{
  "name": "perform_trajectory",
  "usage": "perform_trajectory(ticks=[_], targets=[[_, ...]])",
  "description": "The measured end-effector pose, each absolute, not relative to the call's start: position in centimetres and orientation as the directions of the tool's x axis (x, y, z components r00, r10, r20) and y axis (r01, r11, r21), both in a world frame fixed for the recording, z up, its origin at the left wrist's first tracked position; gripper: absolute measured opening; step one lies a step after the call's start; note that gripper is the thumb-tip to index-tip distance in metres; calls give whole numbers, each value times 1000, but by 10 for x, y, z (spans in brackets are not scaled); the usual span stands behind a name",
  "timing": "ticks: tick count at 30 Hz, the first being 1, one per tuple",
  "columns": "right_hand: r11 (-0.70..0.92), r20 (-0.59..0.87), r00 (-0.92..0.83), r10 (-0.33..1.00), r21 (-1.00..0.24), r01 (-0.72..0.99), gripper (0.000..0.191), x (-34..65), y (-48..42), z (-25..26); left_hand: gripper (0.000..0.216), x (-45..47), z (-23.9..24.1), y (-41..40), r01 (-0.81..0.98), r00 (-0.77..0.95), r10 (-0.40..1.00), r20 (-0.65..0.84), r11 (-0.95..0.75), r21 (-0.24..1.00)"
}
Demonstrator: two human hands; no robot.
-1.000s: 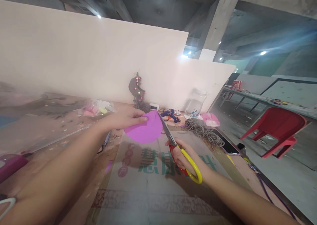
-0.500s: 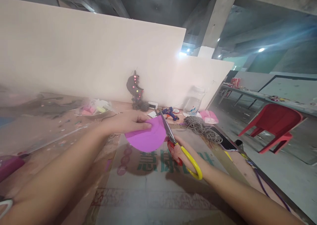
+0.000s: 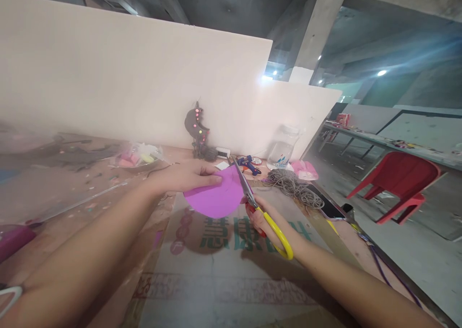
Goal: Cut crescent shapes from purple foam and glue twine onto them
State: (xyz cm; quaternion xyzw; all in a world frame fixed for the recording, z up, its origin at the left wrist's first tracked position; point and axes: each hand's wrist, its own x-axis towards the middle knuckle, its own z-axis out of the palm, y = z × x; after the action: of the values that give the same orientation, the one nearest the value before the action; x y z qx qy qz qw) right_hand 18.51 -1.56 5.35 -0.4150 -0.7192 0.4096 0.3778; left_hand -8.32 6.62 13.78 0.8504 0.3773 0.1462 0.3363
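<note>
A sheet of purple paper (image 3: 215,198) with a rounded lower edge is pinched between the thumb and fingers of my left hand (image 3: 197,175). My right hand (image 3: 263,217) grips a pair of scissors (image 3: 277,234) with yellow and red handles. The scissors' blades lie at the right edge of the paper, pointing up and away from me. Both hands are above a printed cardboard sheet (image 3: 212,280) with green characters on the table. Part of the red handle is hidden by my fingers.
Behind the paper stand a dark crescent-moon ornament (image 3: 195,123), a blue glue gun (image 3: 249,164) and a clear jug (image 3: 281,150). Grey cord (image 3: 294,188) and a phone (image 3: 327,203) lie to the right. A bag of pastel pieces (image 3: 137,155) sits left. A red chair (image 3: 400,183) is beyond.
The purple paper has shifted slightly up and to the right against the scissors. My right hand stays in almost the same place, still holding the scissors.
</note>
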Motion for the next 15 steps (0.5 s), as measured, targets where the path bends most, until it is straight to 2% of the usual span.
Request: perform_trajectory(ticks=[7, 15], targets=[[381, 244, -399, 884, -870, 312, 63, 186, -14, 51, 50, -82, 136, 65, 563, 667, 745, -21, -485, 669], [380, 231, -417, 879, -868, 320, 63, 186, -14, 51, 52, -82, 138, 65, 553, 664, 748, -18, -474, 686]])
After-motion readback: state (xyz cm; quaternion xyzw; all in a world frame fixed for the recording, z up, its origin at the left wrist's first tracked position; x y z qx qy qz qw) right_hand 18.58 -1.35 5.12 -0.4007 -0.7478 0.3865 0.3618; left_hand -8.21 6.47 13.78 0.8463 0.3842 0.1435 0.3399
